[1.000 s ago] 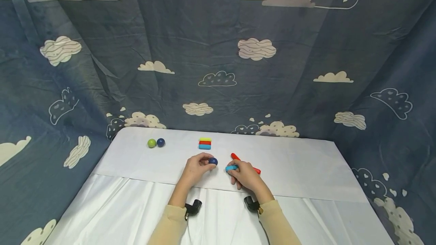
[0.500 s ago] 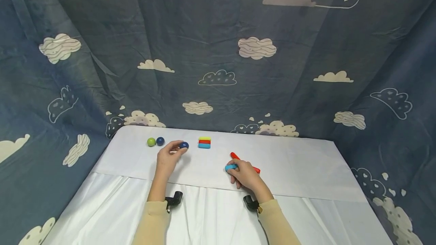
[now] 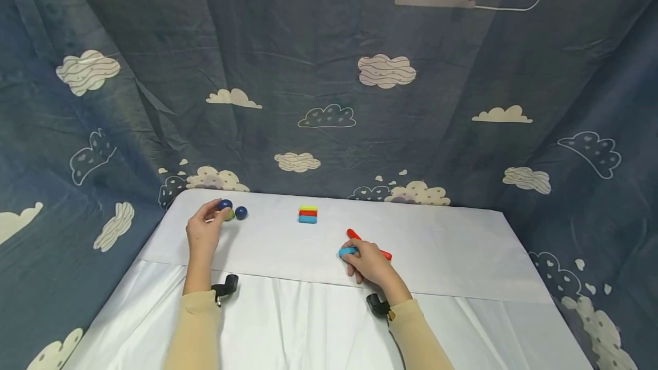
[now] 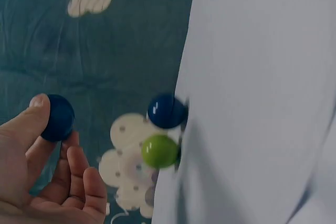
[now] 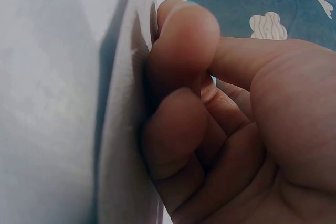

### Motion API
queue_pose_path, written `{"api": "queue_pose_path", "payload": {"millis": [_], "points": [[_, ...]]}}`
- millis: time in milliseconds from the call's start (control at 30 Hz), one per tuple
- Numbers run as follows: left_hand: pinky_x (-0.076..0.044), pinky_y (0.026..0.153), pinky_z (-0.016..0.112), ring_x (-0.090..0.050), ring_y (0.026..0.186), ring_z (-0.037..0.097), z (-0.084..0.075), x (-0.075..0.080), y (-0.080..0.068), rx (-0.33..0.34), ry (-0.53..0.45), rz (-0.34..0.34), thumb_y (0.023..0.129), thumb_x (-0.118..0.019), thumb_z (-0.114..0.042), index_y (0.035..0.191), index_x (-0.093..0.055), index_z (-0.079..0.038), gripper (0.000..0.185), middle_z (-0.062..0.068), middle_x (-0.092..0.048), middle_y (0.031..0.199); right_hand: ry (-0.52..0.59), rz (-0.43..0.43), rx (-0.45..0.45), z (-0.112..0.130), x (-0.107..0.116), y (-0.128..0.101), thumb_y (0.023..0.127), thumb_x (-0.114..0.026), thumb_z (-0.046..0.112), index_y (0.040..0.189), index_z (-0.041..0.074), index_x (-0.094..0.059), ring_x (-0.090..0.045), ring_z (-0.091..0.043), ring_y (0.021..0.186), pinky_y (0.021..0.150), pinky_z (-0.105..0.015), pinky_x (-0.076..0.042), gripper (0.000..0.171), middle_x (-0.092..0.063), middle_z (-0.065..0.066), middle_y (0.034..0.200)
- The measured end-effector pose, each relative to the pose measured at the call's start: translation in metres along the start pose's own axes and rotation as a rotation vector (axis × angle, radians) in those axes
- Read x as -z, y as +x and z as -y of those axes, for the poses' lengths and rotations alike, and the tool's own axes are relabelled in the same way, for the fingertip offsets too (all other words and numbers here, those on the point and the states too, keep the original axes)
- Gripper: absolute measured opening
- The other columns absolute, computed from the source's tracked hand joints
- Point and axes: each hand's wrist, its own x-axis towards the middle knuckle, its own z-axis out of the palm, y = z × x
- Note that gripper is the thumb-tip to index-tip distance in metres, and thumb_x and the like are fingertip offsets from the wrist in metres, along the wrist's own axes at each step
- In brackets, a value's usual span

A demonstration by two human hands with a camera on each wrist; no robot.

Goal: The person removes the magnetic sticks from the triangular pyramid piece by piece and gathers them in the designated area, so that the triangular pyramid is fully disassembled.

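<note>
My left hand (image 3: 202, 237) pinches a dark blue ball (image 4: 59, 118) between thumb and fingers, raised off the table at its far left. Close to it in the head view, a green ball (image 3: 229, 216) and a second dark blue ball (image 3: 241, 213) rest side by side on the cloth. My right hand (image 3: 374, 262) lies low on the table right of centre, gripping a short light blue stick (image 3: 347, 250). Red pieces (image 3: 386, 255) show on both sides of that hand; whether they are one stick cannot be told. The right wrist view shows mostly curled fingers (image 5: 184, 40).
Yellow, red and light blue sticks (image 3: 308, 219) lie in a row at the back middle. White cloth covers the table (image 3: 442, 250), whose far edge meets a dark curtain (image 3: 329, 73) with cloud prints.
My left hand has carried the dark blue ball leftward and toward the back, from the table's middle to above the green ball. The right hand has stayed in place with its blue stick.
</note>
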Motion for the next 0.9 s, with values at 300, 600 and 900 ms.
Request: {"api": "queue_pose_path", "payload": {"millis": [300, 600, 900], "points": [[-0.043, 0.078, 0.015, -0.057, 0.101, 0.010, 0.011, 0.010, 0.024, 0.116, 0.074, -0.010, 0.100, -0.074, -0.026, 0.141, -0.066, -0.006, 0.046, 0.016, -0.071, 0.134, -0.007, 0.000, 0.008, 0.000, -0.001, 0.000, 0.106, -0.065, 0.022, 0.123, 0.010, -0.067, -0.056, -0.014, 0.041, 0.050, -0.026, -0.046, 0.021, -0.067, -0.001, 0.063], [-0.040, 0.068, 0.008, -0.059, 0.105, 0.017, 0.034, 0.010, 0.030, 0.169, 0.121, 0.032, 0.102, -0.071, -0.021, 0.142, -0.064, -0.002, 0.044, 0.020, -0.070, 0.132, 0.008, 0.005, 0.004, 0.001, -0.001, -0.001, 0.106, -0.066, 0.021, 0.124, 0.009, -0.066, -0.056, -0.014, 0.042, 0.049, -0.024, -0.045, 0.022, -0.067, -0.001, 0.063], [-0.048, 0.088, 0.027, -0.063, 0.114, 0.029, 0.043, 0.006, 0.032, 0.183, 0.146, 0.023, 0.102, -0.070, -0.017, 0.142, -0.064, 0.000, 0.043, 0.024, -0.070, 0.133, 0.001, 0.009, -0.005, 0.001, 0.000, -0.001, 0.106, -0.066, 0.021, 0.124, 0.010, -0.066, -0.056, -0.015, 0.043, 0.050, -0.025, -0.046, 0.022, -0.067, -0.001, 0.064]]}}
